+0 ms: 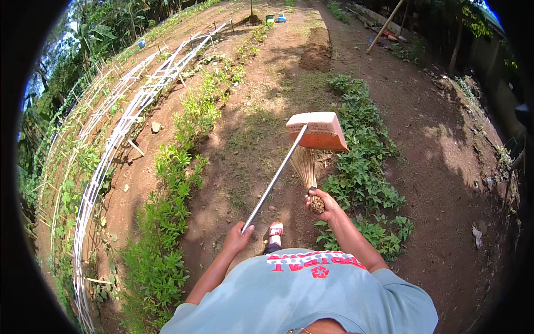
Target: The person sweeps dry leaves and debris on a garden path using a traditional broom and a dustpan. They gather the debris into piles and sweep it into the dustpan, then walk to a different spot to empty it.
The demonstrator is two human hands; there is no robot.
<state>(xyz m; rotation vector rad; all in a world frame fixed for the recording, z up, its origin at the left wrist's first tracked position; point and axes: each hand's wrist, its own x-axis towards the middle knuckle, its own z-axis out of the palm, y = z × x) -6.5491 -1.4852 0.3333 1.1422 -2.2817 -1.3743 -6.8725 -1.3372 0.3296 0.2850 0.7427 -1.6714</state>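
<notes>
My left hand is closed around the lower end of the metal handle of a long-handled dustpan. The handle slants up to the right, and the reddish plastic pan, which bears writing, is held off the ground ahead of me. In my right hand is a stick broom made of thin stiff ribs, gripped at its bound end. Its bristles fan out away from me, and their tips pass behind the lower edge of the pan. Part of the dustpan's inside is hidden.
Leafy green plants line the left side of the dirt path; a low bed of leafy vines lies to the right. A long trellis of pale poles runs farther left. A soil mound and a leaning wooden pole stand ahead.
</notes>
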